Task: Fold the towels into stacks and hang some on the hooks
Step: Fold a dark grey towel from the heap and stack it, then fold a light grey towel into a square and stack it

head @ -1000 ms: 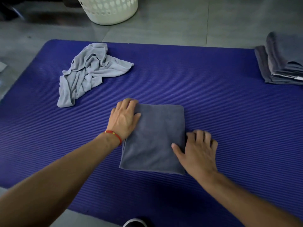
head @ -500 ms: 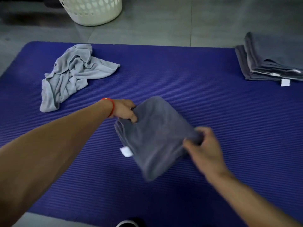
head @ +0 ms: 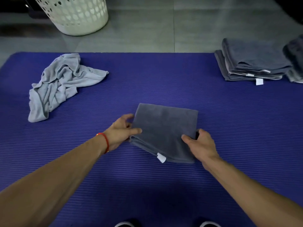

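- A folded dark grey towel (head: 165, 130) is held at the middle of a blue ribbed mat (head: 164, 82), between the two hands; whether its underside rests on the mat cannot be told.
- The towel's left edge is pinched by the left hand (head: 122, 131), thumb laid on top and fingers curled under the fabric, so this grip is clamped on the towel.
- The towel's right edge is gripped by the right hand (head: 199, 145), thumb on top and fingers wrapped round the side, so this grip too is clamped on the towel.
- A small white label (head: 161, 157) is seen hanging from the towel's near edge.
- A red cord bracelet (head: 105, 141) is worn on the left wrist.
- A crumpled light grey towel (head: 60, 84) is left unfolded on the far left part of the mat, well apart from the hands.
- A stack of folded grey towels (head: 250, 63) is placed at the far right corner of the mat, with a second pile (head: 295, 63) just beside it, cut by the picture's edge.
- A white perforated laundry basket (head: 73, 15) is set on the grey tiled floor (head: 155, 30) beyond the mat.
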A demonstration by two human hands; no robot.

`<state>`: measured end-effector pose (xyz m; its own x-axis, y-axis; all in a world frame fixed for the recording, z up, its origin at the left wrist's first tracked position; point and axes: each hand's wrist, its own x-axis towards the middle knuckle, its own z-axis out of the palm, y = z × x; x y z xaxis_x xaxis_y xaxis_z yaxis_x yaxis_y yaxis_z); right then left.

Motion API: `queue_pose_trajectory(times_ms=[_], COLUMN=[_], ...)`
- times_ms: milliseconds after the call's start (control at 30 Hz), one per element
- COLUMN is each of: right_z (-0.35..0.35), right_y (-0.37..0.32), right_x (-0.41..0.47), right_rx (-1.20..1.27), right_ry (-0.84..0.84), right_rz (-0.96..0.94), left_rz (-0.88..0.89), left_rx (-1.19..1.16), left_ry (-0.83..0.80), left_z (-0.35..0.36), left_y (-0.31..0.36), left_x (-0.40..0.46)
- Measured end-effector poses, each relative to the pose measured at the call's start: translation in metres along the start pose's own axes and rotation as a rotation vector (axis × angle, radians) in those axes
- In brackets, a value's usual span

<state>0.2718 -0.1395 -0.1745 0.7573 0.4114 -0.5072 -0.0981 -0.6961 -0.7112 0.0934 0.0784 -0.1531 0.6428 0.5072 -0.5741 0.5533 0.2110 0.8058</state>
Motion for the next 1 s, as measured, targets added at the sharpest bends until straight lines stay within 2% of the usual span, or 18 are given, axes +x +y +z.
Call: queue_pose_trajectory(times_ms=[67,167,333,400,500,700,800,1000], right_z=[-0.018,-0.057,-0.127,-0.153,-0.189,-0.252,-0.28,-0.34], right_y=[-0.006,-0.002,0.021,0.029,0.036,0.01,-0.016,-0.087], right_x=[-0.01,-0.025,-0.037,-0.033,-0.019,0.049,0.101,0.198], right_rx=[0.172,0.309,0.524,0.649,0.685,0.481,0.362,0.274], right_ry=[-0.014,-0.016,-0.22,-0.235,-0.133,0.072,0.202,0.476], right_rz=[0.038,0.027,0.121,0.163,0.138,-0.083,-0.207,-0.394], left_rz=[0.012,0.032,0.145,0.194,0.249,0.342,0.429,0.588], left_rx=[-0.137,-0.179,-0.097,-0.09,-0.057,0.121,0.101,-0.025], left_ry=[-0.112,-0.287,-0.357,-0.387,-0.44,-0.477,-0.409,-0.249], left_z=[0.002,0.021,0.082,0.101,0.125,0.177,0.202,0.248], left_y=[0.013,0.032,0.055,0.071,0.1,0.163,0.201,0.289], left_x=[-0.008,-0.02,-0.01,-0.001,0.014,0.061,0.092,0.163])
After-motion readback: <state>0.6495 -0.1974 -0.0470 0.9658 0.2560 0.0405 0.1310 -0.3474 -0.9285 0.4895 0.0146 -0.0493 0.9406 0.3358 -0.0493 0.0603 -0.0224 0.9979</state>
